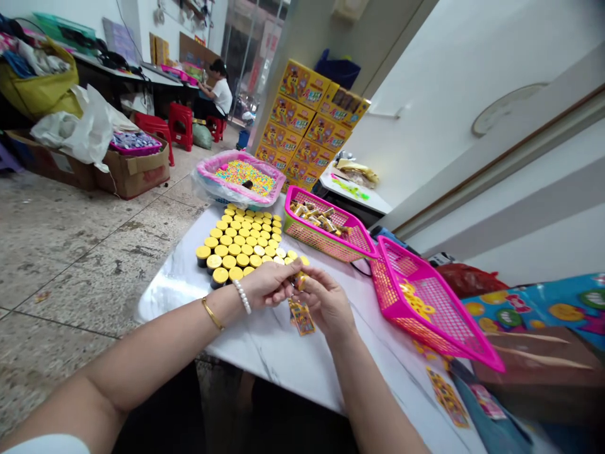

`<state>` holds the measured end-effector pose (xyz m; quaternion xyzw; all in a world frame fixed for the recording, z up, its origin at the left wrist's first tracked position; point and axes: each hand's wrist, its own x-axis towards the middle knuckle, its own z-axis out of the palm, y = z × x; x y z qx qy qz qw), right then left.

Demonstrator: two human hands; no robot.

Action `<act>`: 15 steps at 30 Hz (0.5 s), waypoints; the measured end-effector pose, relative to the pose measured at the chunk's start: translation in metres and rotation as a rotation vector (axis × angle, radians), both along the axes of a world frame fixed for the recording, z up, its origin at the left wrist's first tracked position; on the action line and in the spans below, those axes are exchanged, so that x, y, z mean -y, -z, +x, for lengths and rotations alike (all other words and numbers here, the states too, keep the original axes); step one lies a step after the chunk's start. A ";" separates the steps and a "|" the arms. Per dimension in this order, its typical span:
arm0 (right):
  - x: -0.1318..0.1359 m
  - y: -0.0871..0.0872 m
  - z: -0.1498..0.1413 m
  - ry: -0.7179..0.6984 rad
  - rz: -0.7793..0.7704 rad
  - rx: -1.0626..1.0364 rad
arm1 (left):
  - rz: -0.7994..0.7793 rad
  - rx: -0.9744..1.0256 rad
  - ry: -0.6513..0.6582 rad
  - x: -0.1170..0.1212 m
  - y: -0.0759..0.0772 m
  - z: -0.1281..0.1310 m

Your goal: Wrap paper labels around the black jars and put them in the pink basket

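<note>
"Why bring it in so close?"

"The left hand (pixel 271 285) and right hand (pixel 331 302) meet over the surface (pixel 265 353), fingertips pinching a small yellow piece (pixel 299 279) between them. Something that little probably needs both to steady it."

"And the printed packet (pixel 303 318)?"

"Hanging just below the fingers. Whether it's joined to the yellow piece, I can't tell; the fingers cover that spot."

"Those yellow-lidded tubs (pixel 239 240) stand awfully tight."

"Upright, in close rows beyond the left hand. Likely packed so to save room."

"But the baskets are off to the right?"

"The far basket (pixel 321 244) carries brown-and-gold pieces (pixel 314 216), the near basket (pixel 449 302) yellow ones (pixel 416 299). Handy for the right hand, I'd say, without crossing the tubs."

"And the coloured pellets (pixel 255 176)?"

"Past the tubs, in a pink tray (pixel 208 165) wrapped in clear plastic (pixel 202 188), maybe to keep them clean."
</note>
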<state>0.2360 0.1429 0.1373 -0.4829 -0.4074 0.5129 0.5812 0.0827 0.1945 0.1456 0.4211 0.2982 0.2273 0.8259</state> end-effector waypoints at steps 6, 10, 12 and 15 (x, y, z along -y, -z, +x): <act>-0.060 -0.058 0.057 0.284 0.141 0.089 | -0.053 -0.021 -0.008 0.002 -0.010 -0.002; -0.065 -0.045 0.072 0.232 -0.018 0.479 | -0.003 0.004 -0.024 0.001 -0.010 -0.003; -0.050 -0.022 0.066 0.179 -0.063 0.710 | 0.004 0.011 -0.040 0.001 -0.010 -0.004; -0.016 0.009 0.053 0.156 -0.080 0.844 | 0.016 0.000 -0.047 0.001 -0.011 -0.004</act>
